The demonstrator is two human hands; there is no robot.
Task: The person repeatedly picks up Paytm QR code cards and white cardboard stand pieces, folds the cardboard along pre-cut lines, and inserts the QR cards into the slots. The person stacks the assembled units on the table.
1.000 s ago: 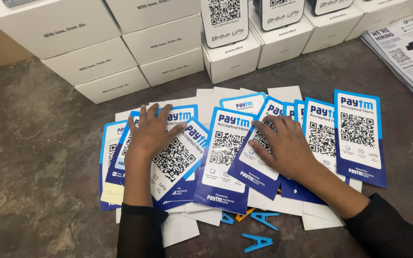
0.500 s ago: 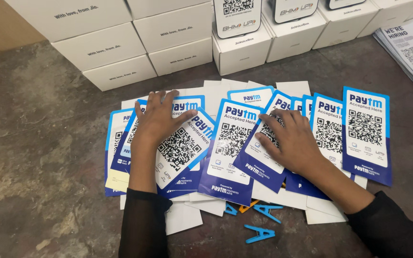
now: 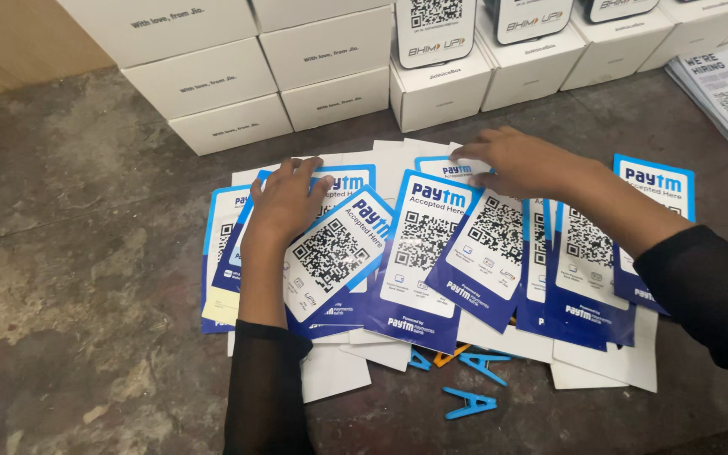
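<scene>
**Hands spread over fanned code cards**

Nearest, at 6 o'clock, blue plastic clips (image 3: 473,403) lie on the stone floor (image 3: 86,278). Above them a fan of blue-and-white code cards (image 3: 419,253) overlaps. The left hand (image 3: 284,202) lies open, flat on the cards at 9 o'clock. The right hand (image 3: 520,162) hovers with loosely curled fingers, touching the upper cards at 1 o'clock. White boxes (image 3: 212,80) stand stacked at 12 o'clock.

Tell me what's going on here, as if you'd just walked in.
A person in black sleeves works over a fan of blue-and-white code cards spread on a worn stone floor. The left hand lies flat on the cards at the left. The right hand reaches over the upper middle, fingertips on a card's top edge. Blue clips lie below the cards, and white boxes are stacked behind.
</scene>
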